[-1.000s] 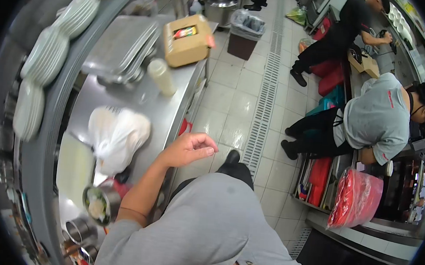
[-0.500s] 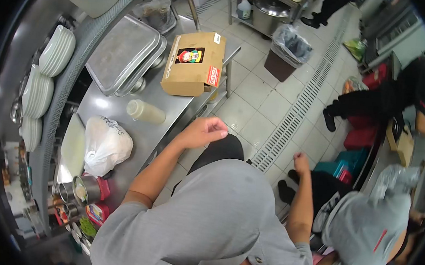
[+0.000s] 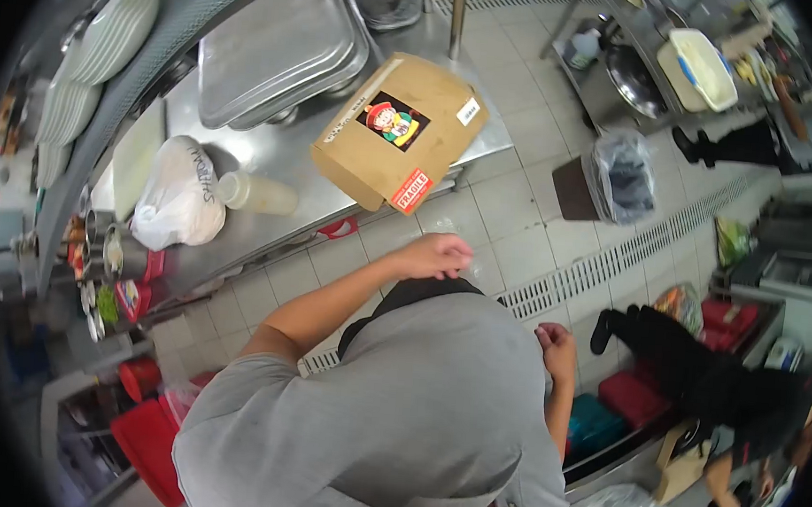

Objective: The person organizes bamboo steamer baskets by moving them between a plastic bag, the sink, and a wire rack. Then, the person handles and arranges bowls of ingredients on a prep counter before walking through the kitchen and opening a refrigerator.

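Observation:
My left hand [image 3: 436, 257] hangs in the air over the tiled floor, in front of my body, its fingers loosely curled and holding nothing. Nearest to it is a cardboard box [image 3: 362, 142] with a cartoon picture and a red FRAGILE label, on the corner of the steel table [image 3: 335, 192]; hand and box are apart. My right hand [image 3: 558, 347] is held by my side, half curled and empty, touching nothing. To the left on the table lie a pale squeeze bottle [image 3: 259, 193] and a knotted white plastic bag [image 3: 179, 198] with writing on it.
Metal trays [image 3: 279, 42] lie behind the box, and stacked white plates [image 3: 111, 30] fill the left shelf. A lined bin [image 3: 609, 178] stands beyond the table near a floor drain [image 3: 633, 241]. A co-worker in black [image 3: 735, 399] is at the right counter; another person's legs [image 3: 729, 144] show farther back.
My view has turned right and moved closer to the table corner and box. Both hands stay empty. The co-worker in grey at the right has left the view.

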`<action>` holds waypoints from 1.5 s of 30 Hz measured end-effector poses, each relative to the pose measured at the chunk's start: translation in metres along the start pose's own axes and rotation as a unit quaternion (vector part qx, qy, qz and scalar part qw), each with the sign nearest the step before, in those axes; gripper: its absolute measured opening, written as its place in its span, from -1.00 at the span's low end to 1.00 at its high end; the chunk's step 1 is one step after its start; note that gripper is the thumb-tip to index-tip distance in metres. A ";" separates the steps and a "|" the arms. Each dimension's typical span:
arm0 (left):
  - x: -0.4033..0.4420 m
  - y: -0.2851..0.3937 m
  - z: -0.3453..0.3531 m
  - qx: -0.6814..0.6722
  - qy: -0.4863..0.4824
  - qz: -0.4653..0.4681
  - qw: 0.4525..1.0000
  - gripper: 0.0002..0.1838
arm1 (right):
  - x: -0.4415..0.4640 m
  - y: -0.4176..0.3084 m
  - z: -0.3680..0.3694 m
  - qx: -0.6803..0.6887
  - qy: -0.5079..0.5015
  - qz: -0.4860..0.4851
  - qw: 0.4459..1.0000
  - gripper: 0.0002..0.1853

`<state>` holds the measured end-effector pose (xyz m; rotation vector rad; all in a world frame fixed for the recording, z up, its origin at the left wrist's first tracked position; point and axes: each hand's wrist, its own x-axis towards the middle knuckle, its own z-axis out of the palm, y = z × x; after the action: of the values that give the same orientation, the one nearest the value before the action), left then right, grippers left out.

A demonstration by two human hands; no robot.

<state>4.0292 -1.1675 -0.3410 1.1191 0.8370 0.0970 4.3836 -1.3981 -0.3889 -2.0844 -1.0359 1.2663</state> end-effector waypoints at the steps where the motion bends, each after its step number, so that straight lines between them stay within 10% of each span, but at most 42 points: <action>1: 0.006 0.020 0.021 0.079 0.029 0.090 0.992 -0.54 | -0.003 -0.022 -0.017 0.039 0.001 -0.011 0.999 -0.77; 5: -0.030 0.206 0.113 0.125 -0.083 0.344 0.927 -0.54 | 0.057 -0.039 -0.079 0.118 -0.049 -0.125 0.984 -0.79; 7: -0.040 0.268 0.160 0.165 -0.111 0.558 0.805 -0.69 | 0.113 -0.028 -0.098 -0.024 -0.087 -0.051 0.995 -0.77; 9: -0.063 0.321 0.198 0.344 -0.123 0.576 0.731 -0.74 | 0.145 -0.030 -0.113 -0.160 -0.095 -0.064 0.981 -0.73; 16: -0.060 0.332 0.282 0.341 0.195 0.743 0.542 -0.53 | 0.196 -0.037 -0.096 -0.116 -0.170 -0.197 0.959 -0.76; 20: -0.081 0.318 0.279 0.379 0.214 0.690 0.579 -0.61 | 0.215 -0.009 -0.079 -0.187 -0.217 -0.224 0.932 -0.68; 25: -0.059 0.228 0.208 0.342 0.203 0.371 0.839 -0.54 | 0.220 -0.039 -0.074 -0.202 -0.226 -0.237 0.923 -0.57; 34: -0.098 0.007 0.086 0.082 0.507 0.120 0.850 -0.51 | 0.264 -0.126 -0.025 -0.252 -0.170 -0.337 0.891 -0.42; 41: -0.083 -0.058 -0.002 -0.140 0.432 -0.017 0.891 -0.37 | 0.214 -0.190 0.014 -0.188 -0.191 -0.365 0.892 -0.46; 45: -0.033 -0.050 -0.002 0.013 0.229 -0.097 0.968 -0.53 | 0.196 -0.148 -0.002 -0.162 -0.172 -0.262 0.936 -0.47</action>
<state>3.9883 -1.2048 -0.3643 1.0483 1.3604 0.1872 4.3884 -1.1522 -0.3837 -1.6393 -1.9192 1.2568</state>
